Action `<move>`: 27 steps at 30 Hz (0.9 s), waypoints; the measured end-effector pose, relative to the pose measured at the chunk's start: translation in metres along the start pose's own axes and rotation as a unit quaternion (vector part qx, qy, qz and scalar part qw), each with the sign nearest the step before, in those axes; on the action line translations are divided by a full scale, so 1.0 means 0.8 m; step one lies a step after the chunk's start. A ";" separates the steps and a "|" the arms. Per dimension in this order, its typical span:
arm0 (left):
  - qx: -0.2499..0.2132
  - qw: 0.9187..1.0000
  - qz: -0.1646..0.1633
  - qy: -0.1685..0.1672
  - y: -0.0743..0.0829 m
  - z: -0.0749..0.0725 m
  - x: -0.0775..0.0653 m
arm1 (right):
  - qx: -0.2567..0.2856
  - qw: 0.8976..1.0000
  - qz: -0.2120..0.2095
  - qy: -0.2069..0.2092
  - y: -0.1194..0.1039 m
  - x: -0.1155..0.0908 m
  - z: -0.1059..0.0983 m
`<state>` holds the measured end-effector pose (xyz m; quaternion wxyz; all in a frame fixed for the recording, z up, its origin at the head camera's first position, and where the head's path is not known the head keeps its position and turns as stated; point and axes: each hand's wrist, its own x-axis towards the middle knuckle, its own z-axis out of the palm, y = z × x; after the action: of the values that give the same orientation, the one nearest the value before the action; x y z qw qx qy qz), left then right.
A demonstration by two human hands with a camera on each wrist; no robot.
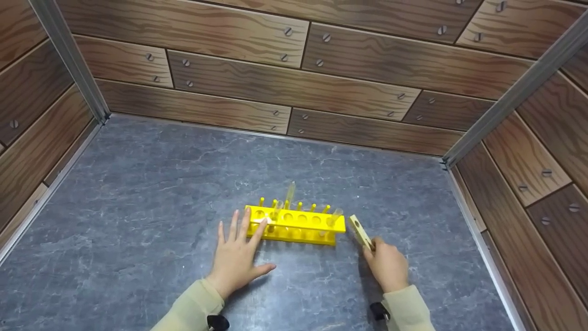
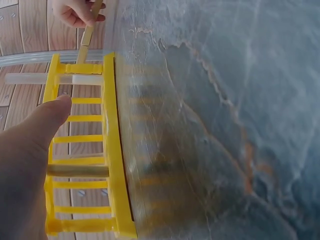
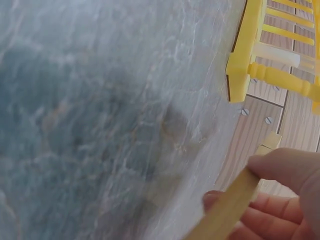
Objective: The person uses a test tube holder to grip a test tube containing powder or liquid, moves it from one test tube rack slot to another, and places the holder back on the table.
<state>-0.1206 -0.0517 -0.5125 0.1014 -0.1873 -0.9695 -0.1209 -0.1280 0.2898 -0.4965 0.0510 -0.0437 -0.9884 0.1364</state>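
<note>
A yellow test tube rack [image 1: 294, 236] stands on the grey marbled surface. One test tube [image 1: 336, 216] is in its right end hole, with white contents visible in both wrist views. Another tube [image 1: 278, 209] sits near the left end; its contents look brownish in the left wrist view. A third, clear tube [image 1: 291, 193] is over a rear peg. My left hand [image 1: 236, 262] lies with fingers straight and spread, fingertips at the rack's left end. My right hand [image 1: 388, 264] grips a wooden test tube clamp [image 1: 360, 232] by its rear part, its front end just right of the rack.
Wood-patterned panels [image 1: 229, 82] wall the surface at the back and both sides. Grey metal posts [image 1: 514, 92] stand in the back corners. The grey surface [image 1: 151, 184] spreads around the rack.
</note>
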 end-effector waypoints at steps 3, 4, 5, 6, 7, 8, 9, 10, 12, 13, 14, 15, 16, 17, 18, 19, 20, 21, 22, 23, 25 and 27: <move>0.003 1.000 0.001 0.007 -0.001 0.002 -0.001 | 0.014 1.000 -0.002 0.010 0.000 -0.001 0.002; 0.003 1.000 0.002 0.010 -0.002 0.002 -0.001 | 0.018 1.000 -0.003 0.014 0.000 -0.001 0.003; 0.003 1.000 0.003 0.013 -0.002 0.003 -0.001 | 0.026 0.999 -0.005 0.020 0.000 -0.002 0.003; 0.001 1.000 0.004 0.015 -0.002 0.003 -0.002 | 0.032 0.999 -0.006 0.026 0.000 -0.003 0.004; 0.001 1.000 0.005 0.018 -0.002 0.003 -0.002 | 0.038 0.999 -0.008 0.033 0.001 -0.003 0.004; 0.001 1.000 0.006 0.020 -0.002 0.004 -0.001 | 0.042 0.998 -0.011 0.042 0.001 -0.004 0.005; 0.001 1.000 0.007 0.023 -0.001 0.004 -0.001 | 0.046 0.998 -0.015 0.050 0.002 -0.004 0.005; 0.001 1.000 0.008 0.024 -0.001 0.004 -0.001 | 0.050 0.997 -0.018 0.056 0.002 -0.005 0.005; 0.000 1.000 0.008 0.025 -0.001 0.005 -0.001 | 0.056 0.996 -0.021 0.063 0.003 -0.006 0.005; 0.002 1.000 0.007 0.024 0.000 0.005 0.000 | 0.058 0.996 -0.021 0.065 0.004 -0.006 0.005; 0.002 1.000 0.005 0.022 0.000 0.005 0.000 | 0.061 0.996 -0.020 0.065 0.004 -0.007 0.005; 0.001 1.000 0.004 0.019 0.000 0.006 0.000 | 0.065 0.996 -0.016 0.063 0.004 -0.007 0.004; 0.001 1.000 0.001 0.016 0.001 0.006 0.001 | 0.071 0.996 -0.012 0.061 0.004 -0.008 0.004; 0.000 1.000 -0.001 0.012 0.001 0.006 0.001 | 0.076 0.995 -0.007 0.059 0.004 -0.009 0.003; 0.002 1.000 -0.003 0.009 0.001 0.006 0.001 | 0.082 0.995 -0.004 0.057 0.004 -0.009 0.002; 0.004 1.000 -0.006 0.005 0.002 0.006 0.001 | 0.087 0.995 -0.002 0.056 0.003 -0.010 0.002; 0.004 1.000 -0.009 0.002 0.002 0.006 0.001 | 0.092 0.994 0.000 0.056 0.003 -0.011 0.001; 0.006 1.000 -0.011 0.000 0.002 0.006 0.000 | 0.095 0.994 0.000 0.057 0.002 -0.011 0.000; 0.006 1.000 -0.012 -0.001 0.002 0.006 0.000 | 0.096 0.994 -0.002 0.059 0.001 -0.011 -0.001; 0.007 1.000 -0.013 -0.002 0.002 0.006 0.000 | 0.095 0.994 -0.003 0.062 0.001 -0.012 -0.002; 0.006 1.000 -0.015 -0.001 0.001 0.007 0.000 | 0.089 0.994 -0.005 0.067 0.000 -0.012 -0.003; 0.002 1.000 -0.015 -0.001 0.001 0.007 0.000 | 0.081 0.994 -0.007 0.071 -0.001 -0.012 -0.004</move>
<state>-0.1208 -0.0493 -0.5175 0.0995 -0.1728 -0.9725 -0.1201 -0.1180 0.2891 -0.4939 0.1253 -0.0420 -0.9684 0.2117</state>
